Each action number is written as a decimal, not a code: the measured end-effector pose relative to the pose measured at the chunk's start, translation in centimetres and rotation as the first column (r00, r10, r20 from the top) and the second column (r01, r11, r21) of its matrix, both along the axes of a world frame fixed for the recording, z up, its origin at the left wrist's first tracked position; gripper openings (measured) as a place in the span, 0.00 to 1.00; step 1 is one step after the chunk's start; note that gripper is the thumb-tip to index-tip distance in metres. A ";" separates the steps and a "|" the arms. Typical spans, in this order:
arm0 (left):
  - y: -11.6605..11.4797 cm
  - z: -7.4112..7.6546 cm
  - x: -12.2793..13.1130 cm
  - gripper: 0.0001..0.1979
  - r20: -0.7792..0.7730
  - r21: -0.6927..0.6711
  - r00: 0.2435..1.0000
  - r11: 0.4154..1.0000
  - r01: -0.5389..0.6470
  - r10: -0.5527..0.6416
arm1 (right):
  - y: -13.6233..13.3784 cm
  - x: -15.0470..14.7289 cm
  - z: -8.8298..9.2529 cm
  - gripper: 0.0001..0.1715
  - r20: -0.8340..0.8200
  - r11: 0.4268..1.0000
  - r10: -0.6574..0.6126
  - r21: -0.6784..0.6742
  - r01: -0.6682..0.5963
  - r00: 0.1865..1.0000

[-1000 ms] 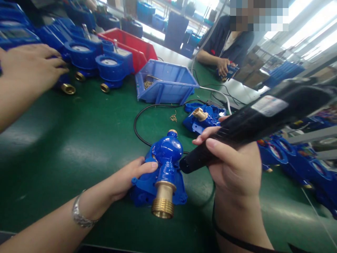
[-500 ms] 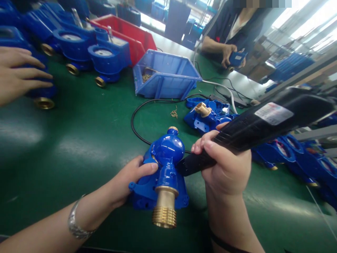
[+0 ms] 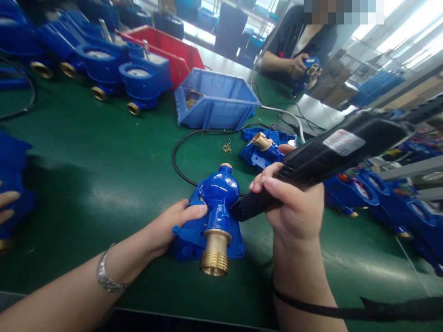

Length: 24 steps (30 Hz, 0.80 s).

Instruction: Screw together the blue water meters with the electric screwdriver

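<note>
Two grips: left hand point(image 3: 173, 224) half-closed, holding glossy-blue bulbous casing point(image 3: 221, 186) with threaded brass end point(image 3: 214, 263); right hand point(image 3: 295, 210) wrapped round black stick-shaped tool point(image 3: 311, 161). Casing likely heavy, rigid, slick; hold by sides.

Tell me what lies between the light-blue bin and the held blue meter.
In the head view, small brass-coloured screws lie scattered on the green table between the bin and the blue meter, with a black cable curving past their left.
</note>
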<state>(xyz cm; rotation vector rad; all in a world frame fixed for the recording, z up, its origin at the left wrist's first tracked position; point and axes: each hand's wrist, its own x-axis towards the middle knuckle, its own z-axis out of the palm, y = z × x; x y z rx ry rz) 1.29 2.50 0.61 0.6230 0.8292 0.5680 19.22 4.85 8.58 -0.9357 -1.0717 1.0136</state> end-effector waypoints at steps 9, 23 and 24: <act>-0.2 0.0 -0.2 0.25 -0.010 -0.009 1.000 1.000 0.001 -0.001 | -4.4 1.5 5.8 0.23 0.073 0.982 -0.145 0.134 0.135 0.987; -0.6 0.1 0.4 0.27 0.000 -0.049 0.996 0.995 -0.086 0.086 | -6.9 -0.2 1.1 0.18 -0.007 0.984 -0.161 -0.084 0.159 0.987; -0.6 0.1 0.5 0.27 0.003 -0.053 0.996 0.994 -0.093 0.093 | -6.9 -0.2 1.0 0.18 -0.008 0.982 -0.171 -0.086 0.170 0.985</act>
